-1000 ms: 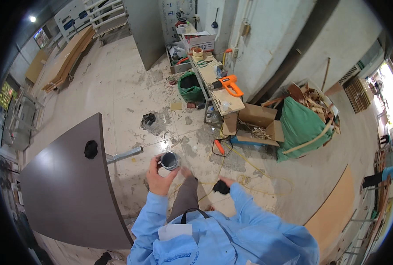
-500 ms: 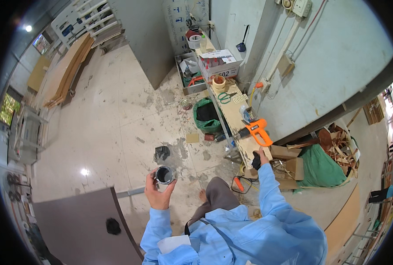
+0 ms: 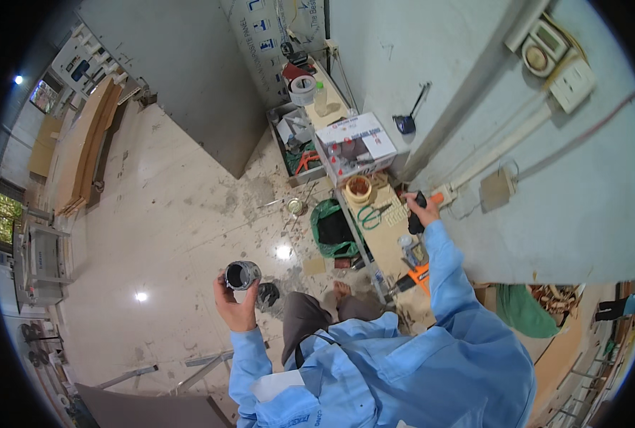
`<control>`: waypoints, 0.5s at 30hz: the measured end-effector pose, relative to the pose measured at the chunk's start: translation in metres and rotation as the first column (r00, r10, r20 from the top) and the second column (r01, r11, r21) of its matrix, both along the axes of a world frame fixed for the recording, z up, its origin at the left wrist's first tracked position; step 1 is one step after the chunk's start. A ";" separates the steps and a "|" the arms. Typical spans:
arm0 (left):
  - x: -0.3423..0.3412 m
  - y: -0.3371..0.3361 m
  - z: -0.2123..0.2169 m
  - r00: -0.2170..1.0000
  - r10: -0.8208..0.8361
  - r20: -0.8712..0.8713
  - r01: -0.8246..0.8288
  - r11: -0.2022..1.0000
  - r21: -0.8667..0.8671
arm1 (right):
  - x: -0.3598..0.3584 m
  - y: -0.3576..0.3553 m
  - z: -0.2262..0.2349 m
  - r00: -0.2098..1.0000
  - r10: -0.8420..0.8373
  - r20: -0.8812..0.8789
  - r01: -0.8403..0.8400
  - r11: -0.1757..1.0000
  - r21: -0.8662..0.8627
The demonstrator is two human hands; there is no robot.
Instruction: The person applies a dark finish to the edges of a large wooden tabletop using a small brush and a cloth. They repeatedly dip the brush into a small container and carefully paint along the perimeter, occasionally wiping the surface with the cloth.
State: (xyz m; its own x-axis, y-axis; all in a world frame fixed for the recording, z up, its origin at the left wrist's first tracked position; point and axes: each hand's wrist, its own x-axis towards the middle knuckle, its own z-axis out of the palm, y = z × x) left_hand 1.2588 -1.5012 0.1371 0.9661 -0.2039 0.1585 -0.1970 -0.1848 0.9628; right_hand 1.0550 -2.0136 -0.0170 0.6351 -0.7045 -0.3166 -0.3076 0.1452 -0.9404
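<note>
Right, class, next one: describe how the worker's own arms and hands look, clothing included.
Both arms wear long, loose, light blue sleeves: the left sleeve and the right sleeve both run down to about the wrist, with soft creases in the cloth. No printing can be made out on either. The left hand and right hand show no gloves.

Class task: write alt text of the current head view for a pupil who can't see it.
A person in a light blue shirt holds an open jar of dark material in the left hand; the right hand, holding something black, is stretched over a narrow bench by the wall. On it are an orange tool, green-handled scissors and a white box.
</note>
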 end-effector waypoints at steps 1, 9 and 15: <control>0.022 -0.015 -0.002 1.000 -0.009 0.007 0.009 1.000 0.024 | 0.027 -0.026 0.016 0.997 0.026 -0.066 -0.036 0.987 -0.159; 0.208 -0.122 -0.048 0.995 -0.094 0.044 0.090 0.992 0.084 | 0.288 -0.139 0.058 0.888 -0.152 -0.434 -0.249 0.635 -0.731; 0.346 -0.188 -0.100 0.979 -0.197 -0.051 0.199 0.979 0.038 | 0.442 -0.223 -0.031 0.514 -0.236 -0.824 -0.671 0.488 -0.558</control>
State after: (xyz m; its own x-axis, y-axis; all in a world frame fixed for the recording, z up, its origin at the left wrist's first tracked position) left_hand 1.6050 -1.6893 0.0372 0.9119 -0.3978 0.1009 -0.1887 -0.1881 0.9639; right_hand 1.4969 -2.2368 -0.0476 0.6301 -0.7599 -0.1597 -0.7581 -0.6465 0.0853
